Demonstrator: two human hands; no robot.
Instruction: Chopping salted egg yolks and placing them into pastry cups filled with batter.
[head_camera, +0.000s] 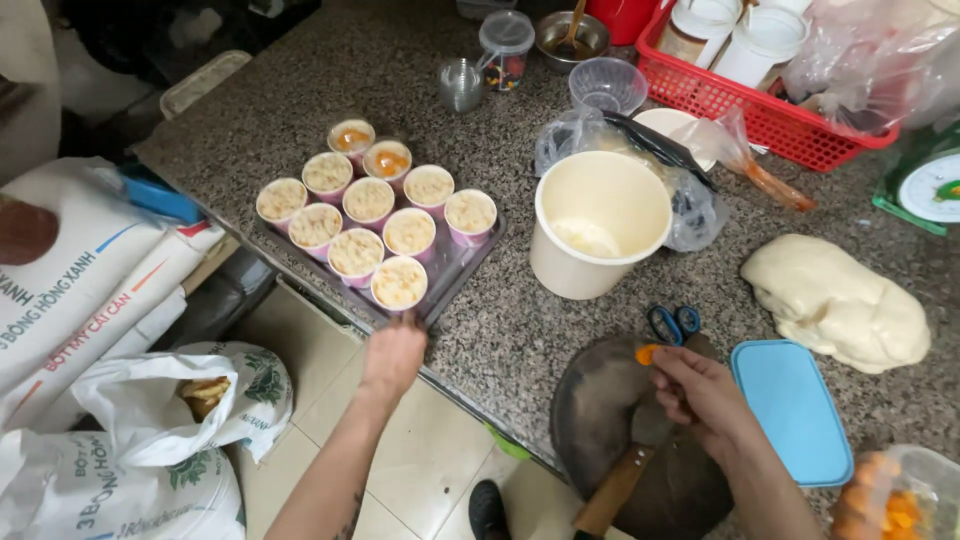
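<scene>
My left hand grips the near corner of a dark metal baking tray on the granite counter. The tray carries several pink paper cups filled with pale crumbly batter; two at the far end have orange topping. My right hand holds a wooden-handled knife over a round dark cutting board, with a small orange piece at its fingertips.
A cream bucket stands beside the tray, with blue scissors, a blue lid and a lump of dough nearby. A red basket and small bowls sit at the back. Flour sacks lie left.
</scene>
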